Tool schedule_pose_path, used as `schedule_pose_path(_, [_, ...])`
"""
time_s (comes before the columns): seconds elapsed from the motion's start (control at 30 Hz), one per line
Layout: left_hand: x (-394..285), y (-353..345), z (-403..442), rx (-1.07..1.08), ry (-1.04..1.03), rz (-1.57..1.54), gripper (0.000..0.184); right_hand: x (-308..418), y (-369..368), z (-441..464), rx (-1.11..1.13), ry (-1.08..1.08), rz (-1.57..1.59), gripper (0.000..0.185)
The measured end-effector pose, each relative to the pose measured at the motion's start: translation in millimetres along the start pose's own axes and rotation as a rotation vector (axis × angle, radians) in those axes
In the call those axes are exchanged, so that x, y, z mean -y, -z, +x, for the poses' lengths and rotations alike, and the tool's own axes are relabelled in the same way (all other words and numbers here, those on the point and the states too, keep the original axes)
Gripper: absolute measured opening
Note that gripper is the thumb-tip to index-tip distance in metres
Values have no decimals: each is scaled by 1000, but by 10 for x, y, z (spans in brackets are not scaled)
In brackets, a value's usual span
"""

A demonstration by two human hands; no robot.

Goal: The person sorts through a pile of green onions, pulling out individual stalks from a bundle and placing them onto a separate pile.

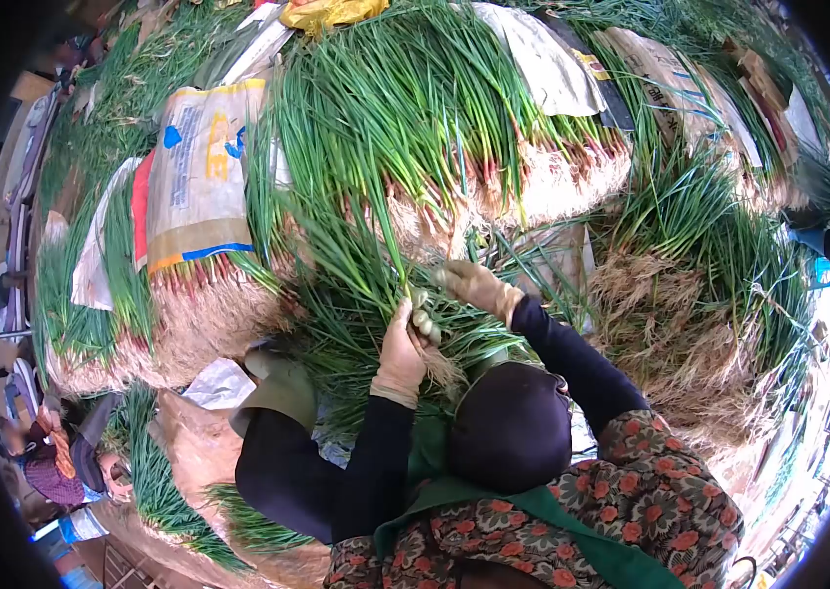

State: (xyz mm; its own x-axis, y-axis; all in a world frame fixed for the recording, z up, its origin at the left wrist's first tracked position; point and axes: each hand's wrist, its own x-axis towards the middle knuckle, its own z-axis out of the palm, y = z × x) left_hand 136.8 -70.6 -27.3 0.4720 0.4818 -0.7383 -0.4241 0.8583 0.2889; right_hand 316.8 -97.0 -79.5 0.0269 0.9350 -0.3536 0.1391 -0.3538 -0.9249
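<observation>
My left hand (402,355), in a pale glove, is closed round a small bunch of green onions (397,265). Their leaves point up and to the left, and pale roots hang below the fingers. Just right of the bunch is my right hand (479,290), also gloved, its fingers bent together at the stalks. Whatever it pinches is too blurred to make out. Loose green onions (336,314) lie beneath and behind both hands.
Beyond my hands runs a long row of stacked green onions (385,108), roots towards me, partly covered by printed sacks (201,167). A rooty pile (675,324) lies at the right. Another person (53,471) sits at the lower left.
</observation>
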Motion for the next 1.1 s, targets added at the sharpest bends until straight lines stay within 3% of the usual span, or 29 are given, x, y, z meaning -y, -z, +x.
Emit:
schedule_pose_path(0.03, [26,34,-19,85,30,-29,25,158,-33,27,74,-104,380,42])
schedule_pose_path(0.1, [72,96,-63,252,87,-87,25,-21,-235,278,239,-25,531,36])
schedule_pose_path(0.13, [100,129,-63,281,102,-205,23,236,-330,220,266,-222,954,29])
schedule_pose_path(0.17, [106,174,-52,303,94,-244,21,208,-422,251,244,-217,996,24])
schedule_pose_path(0.23, [101,258,-27,342,75,-326,18,130,-540,300,77,-101,299,21])
schedule_pose_path(0.27, [125,245,-42,205,51,-337,20,-85,-568,342,57,330,-250,18])
schedule_pose_path(0.3, [166,229,-70,75,-45,-61,21,-291,-594,385,-218,721,-804,16])
schedule_pose_path(0.37, [246,113,-133,-168,-234,489,22,-79,-546,271,-127,-28,-860,21])
schedule_pose_path(0.4, [268,47,-194,-183,-362,615,24,-128,-462,241,-84,-161,-971,24])
schedule_pose_path(0.43, [215,8,-229,-146,-395,574,24,-272,-333,228,20,-258,-932,14])
schedule_pose_path(0.47, [133,-20,-228,-113,-437,526,24,-294,-268,196,317,-260,-946,14])
schedule_pose_path(0.53, [60,9,-185,-195,-487,458,25,-345,-289,99,631,-197,-923,17])
schedule_pose_path(0.6, [-8,88,-63,-235,-388,302,23,-163,-130,146,615,-59,-896,23])
schedule_pose_path(0.63, [-32,118,-41,-223,-304,207,22,167,-66,174,221,52,-978,23])
schedule_pose_path(0.73, [-35,111,-87,-142,-173,157,18,363,218,730,-609,329,-887,25])
schedule_pose_path(0.83, [-29,-43,-126,-187,-151,211,17,347,304,1151,-688,333,-1155,19])
schedule_pose_path(0.87, [-47,108,-55,-23,-168,184,21,380,306,1156,-594,250,-1170,20])
schedule_pose_path(0.93, [-48,167,27,-74,-281,204,24,491,298,1136,-393,88,-1196,20])
schedule_pose_path(0.97, [-30,197,47,-104,-336,209,26,515,253,1017,-461,145,-920,25])
schedule_pose_path(1.1, [12,261,123,-52,-292,317,29,389,-36,307,-72,413,-668,28])
